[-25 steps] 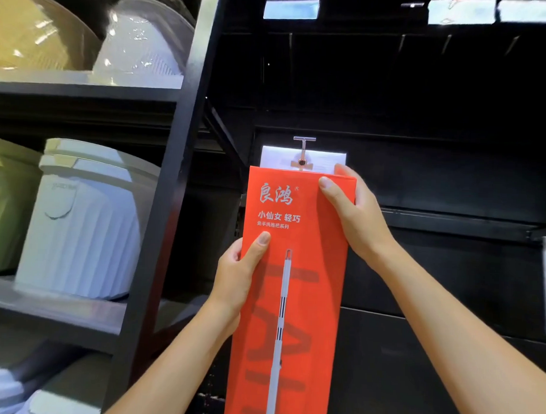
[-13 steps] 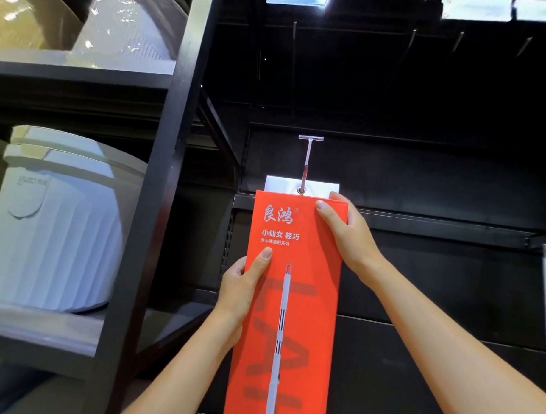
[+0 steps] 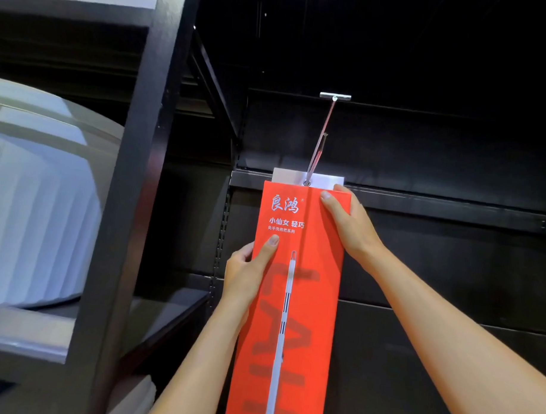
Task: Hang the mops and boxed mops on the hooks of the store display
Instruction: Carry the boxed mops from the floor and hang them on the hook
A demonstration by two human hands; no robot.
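A tall orange mop box [image 3: 296,300] with white lettering and a printed mop handle hangs upright in front of the black display wall. Its white top tab [image 3: 325,179] has a round hole, and the metal hook [image 3: 319,140] runs through that hole up to its flat bracket on the wall. My left hand [image 3: 248,271] grips the box's left edge at mid height, thumb across the front. My right hand [image 3: 348,222] holds the box's top right corner, fingers over the front face. The bottom of the box is out of frame.
A black shelving upright [image 3: 133,171] stands at the left. Behind it a large white ribbed tub [image 3: 40,198] sits on a grey shelf [image 3: 26,334]. A black rail [image 3: 451,207] crosses the dark wall at the right of the box.
The box sits lower in the view and the hook's rod shows longer above the tab. My view has tilted and shifted, so the upper shelf items have left the frame. Both hands keep their holds.
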